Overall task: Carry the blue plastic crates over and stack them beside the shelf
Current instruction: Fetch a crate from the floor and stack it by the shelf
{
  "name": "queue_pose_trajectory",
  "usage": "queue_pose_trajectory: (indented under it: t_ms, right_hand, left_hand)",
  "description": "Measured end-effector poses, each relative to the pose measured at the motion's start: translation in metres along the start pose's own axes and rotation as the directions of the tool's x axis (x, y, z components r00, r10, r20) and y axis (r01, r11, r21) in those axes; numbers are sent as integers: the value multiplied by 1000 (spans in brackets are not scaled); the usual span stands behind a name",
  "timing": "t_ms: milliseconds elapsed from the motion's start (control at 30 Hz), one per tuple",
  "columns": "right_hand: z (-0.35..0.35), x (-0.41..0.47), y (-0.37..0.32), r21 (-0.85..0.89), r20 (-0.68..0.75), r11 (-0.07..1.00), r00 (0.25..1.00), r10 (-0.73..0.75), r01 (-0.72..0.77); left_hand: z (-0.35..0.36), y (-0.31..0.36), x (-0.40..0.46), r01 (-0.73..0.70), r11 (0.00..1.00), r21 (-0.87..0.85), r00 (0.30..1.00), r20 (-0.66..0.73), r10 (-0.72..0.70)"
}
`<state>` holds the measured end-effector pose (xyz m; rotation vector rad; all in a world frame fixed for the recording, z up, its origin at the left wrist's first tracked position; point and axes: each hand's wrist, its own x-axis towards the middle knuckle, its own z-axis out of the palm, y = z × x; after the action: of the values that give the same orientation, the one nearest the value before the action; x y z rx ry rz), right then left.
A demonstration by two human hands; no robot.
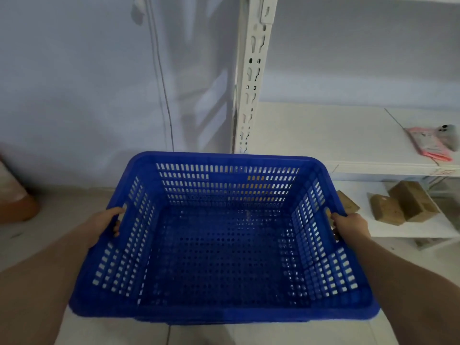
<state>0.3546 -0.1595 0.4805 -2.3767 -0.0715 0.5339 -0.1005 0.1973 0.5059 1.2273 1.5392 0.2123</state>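
Head view: the empty blue perforated plastic crate hangs level over the floor, left of the white metal shelf; left hand and right hand clasp opposite handle slots, balancing it for lowering.

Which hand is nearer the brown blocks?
Right. The right hand grips the crate handle just left of the blocks; the left hand holds the opposite side.

One blue crate is showing, with two hands, left and right, three brown blocks and one pink packet.
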Motion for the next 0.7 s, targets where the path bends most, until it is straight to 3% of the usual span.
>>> queue_pose_trajectory:
  t_ms: [300,700]
  right_hand:
    - [-4,4,-12,-61,-36,998,999,15,-17]
    - [-6,9,-12,-131,-25,989,998,59,-61]
  left_hand:
    - [14,8,2,-26,1000,1,999,47,26]
    - [20,9,3,41,999,19,995,92,-43]
